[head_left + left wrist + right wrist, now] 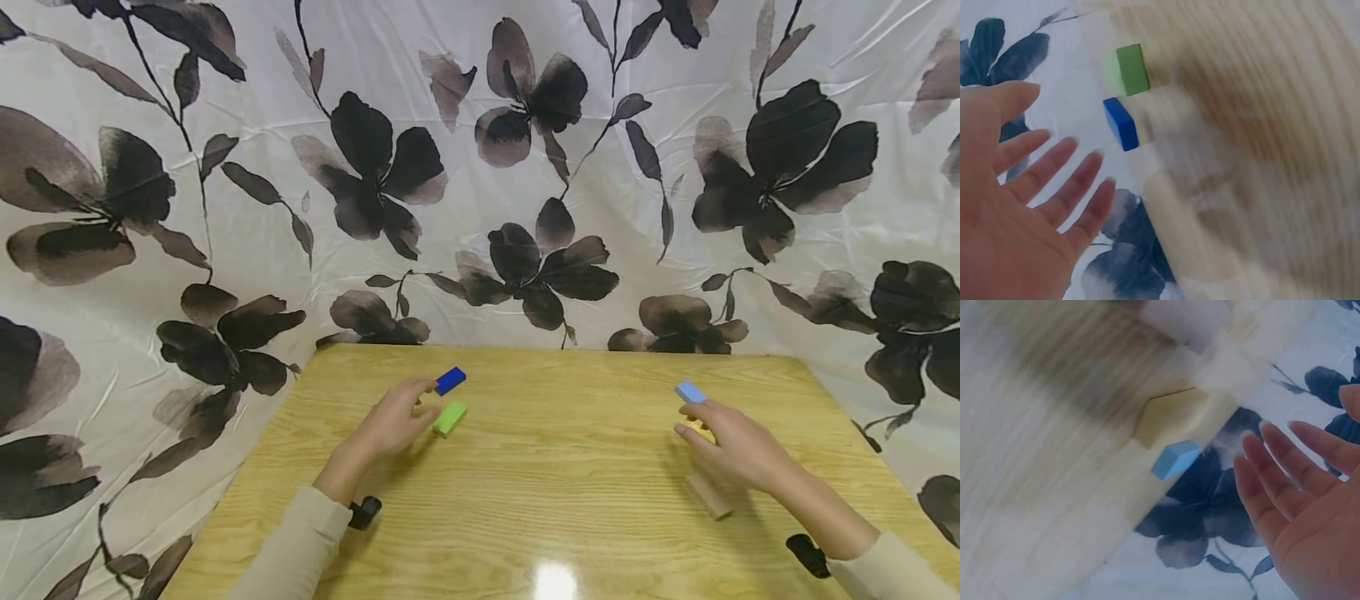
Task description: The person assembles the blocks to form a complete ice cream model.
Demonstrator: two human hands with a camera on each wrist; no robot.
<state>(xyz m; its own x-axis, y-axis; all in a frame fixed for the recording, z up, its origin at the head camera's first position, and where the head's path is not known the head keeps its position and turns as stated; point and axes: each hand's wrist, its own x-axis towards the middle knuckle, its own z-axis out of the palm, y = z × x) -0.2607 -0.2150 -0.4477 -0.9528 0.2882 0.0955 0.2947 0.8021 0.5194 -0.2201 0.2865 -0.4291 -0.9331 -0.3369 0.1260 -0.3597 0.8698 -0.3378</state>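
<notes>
My left hand (393, 419) hovers over the left part of the table, fingers loosely extended and holding nothing. Just beyond its fingertips lies a dark blue block (451, 381), with a bright green block (450, 419) nearer to me, by the thumb. In the left wrist view both the blue block (1121, 124) and the green block (1133, 70) are apart from the relaxed fingers. On the right, my right hand (738, 442) is empty, its fingers spread. A light blue block (690, 392) sits past its fingertips. The hand partly covers a yellow block (702, 430). Below it rests a tan block (708, 496).
All the blocks lie on a light wood-grain table (555, 483). Behind its far edge hangs a white cloth (465, 200) with dark flowers. Dark wrist cameras (365, 512) hang under both wrists.
</notes>
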